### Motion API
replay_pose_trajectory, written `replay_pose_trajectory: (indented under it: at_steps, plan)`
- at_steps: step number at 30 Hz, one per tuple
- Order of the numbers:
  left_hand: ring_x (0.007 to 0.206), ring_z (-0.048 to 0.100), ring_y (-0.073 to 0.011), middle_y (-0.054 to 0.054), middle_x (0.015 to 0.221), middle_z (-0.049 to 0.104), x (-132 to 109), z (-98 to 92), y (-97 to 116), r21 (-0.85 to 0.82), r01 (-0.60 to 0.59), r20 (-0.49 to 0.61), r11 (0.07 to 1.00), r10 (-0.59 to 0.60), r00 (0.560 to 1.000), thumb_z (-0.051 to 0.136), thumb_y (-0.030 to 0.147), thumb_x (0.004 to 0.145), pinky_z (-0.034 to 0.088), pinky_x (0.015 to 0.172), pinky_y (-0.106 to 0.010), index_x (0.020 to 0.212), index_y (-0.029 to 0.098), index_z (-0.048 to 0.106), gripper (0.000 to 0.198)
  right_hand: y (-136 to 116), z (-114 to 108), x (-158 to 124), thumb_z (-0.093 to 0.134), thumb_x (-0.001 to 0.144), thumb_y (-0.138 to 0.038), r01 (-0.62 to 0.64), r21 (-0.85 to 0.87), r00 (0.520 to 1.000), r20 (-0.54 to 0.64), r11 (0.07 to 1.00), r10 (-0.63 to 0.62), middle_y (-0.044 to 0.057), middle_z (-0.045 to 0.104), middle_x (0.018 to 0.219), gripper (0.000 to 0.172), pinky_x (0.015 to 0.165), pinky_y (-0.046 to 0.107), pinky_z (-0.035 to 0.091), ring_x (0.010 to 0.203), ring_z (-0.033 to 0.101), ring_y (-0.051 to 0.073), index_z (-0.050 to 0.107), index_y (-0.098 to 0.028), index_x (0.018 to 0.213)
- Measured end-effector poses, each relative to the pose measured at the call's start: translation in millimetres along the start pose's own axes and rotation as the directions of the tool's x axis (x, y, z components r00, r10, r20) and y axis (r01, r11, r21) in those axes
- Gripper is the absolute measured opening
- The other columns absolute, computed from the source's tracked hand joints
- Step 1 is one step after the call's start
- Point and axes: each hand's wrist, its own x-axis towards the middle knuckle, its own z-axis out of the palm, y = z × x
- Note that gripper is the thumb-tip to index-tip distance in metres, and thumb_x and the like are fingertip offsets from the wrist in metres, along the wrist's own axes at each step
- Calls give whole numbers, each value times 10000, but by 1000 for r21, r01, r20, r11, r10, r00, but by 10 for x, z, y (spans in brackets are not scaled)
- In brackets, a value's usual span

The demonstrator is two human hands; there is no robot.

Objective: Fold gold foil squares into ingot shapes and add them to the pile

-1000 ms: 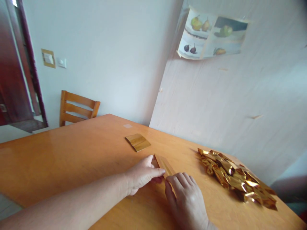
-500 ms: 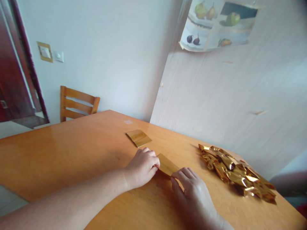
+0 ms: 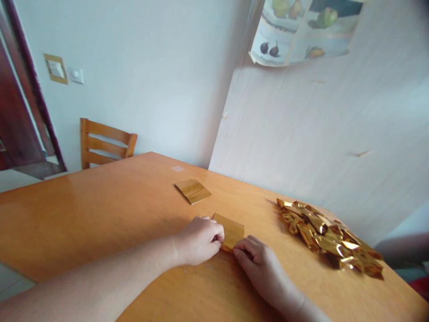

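A gold foil sheet [image 3: 230, 229] lies on the wooden table between my hands. Its near-left edge is pinched by my left hand [image 3: 203, 239], with the fingers curled in. At its near-right corner, my right hand [image 3: 258, 259] grips the edge between thumb and fingers. Beyond them, a flat stack of gold sheets [image 3: 193, 191] rests on the table. To the right sits a heap of folded, shiny gold foil pieces [image 3: 330, 237]. The fingertips partly cover the near edge of the held sheet.
The wooden table [image 3: 110, 197] meets the wall at the back and a pale board on the right. A wooden chair [image 3: 107, 141] stands past the far left edge. Fruit pictures [image 3: 301, 31] hang on the board.
My right hand has moved slightly left and down, its fingers more tightly closed at the sheet's near edge. More of the gold sheet's surface now shows. The view has shifted slightly.
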Motion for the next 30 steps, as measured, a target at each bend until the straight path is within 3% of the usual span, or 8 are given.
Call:
replay_pose_trajectory:
  at_steps: [5, 11, 17, 30]
  plan:
    - [783, 643, -184, -16, 811, 720, 27, -37, -58, 6, 98, 53, 995, -98, 994, 543, 156, 787, 430, 680, -268, 788, 220, 712, 181, 43, 6, 39, 560, 937, -280, -137, 60, 990, 29, 989, 136, 13, 687, 817, 231, 713, 269, 453, 793, 640, 174, 722, -219, 784]
    - [851, 669, -203, -18, 877, 755, 57, -59, -122, 4, 149, 84, 989, -149, 985, 514, 181, 786, 445, 728, -285, 802, 238, 734, 227, 61, -7, 68, 530, 932, -282, -159, 92, 987, 26, 983, 157, 21, 706, 840, 242, 732, 275, 441, 818, 640, 183, 731, -214, 817]
    - [694, 633, -171, -14, 777, 725, 76, -103, -119, -77, 283, 133, 956, -272, 953, 503, 224, 795, 361, 553, -245, 792, 217, 698, 195, 80, 17, 79, 559, 879, -264, -235, 80, 972, 10, 969, 235, -3, 691, 783, 149, 670, 259, 426, 750, 614, 172, 697, -210, 856]
    - [675, 621, -154, -10, 765, 720, 93, -58, -206, -83, 277, 136, 957, -264, 955, 546, 185, 769, 342, 554, -237, 784, 201, 698, 153, 130, 61, 94, 565, 858, -249, -222, 16, 975, 5, 975, 222, -12, 646, 730, 109, 621, 241, 392, 682, 568, 150, 652, -213, 803]
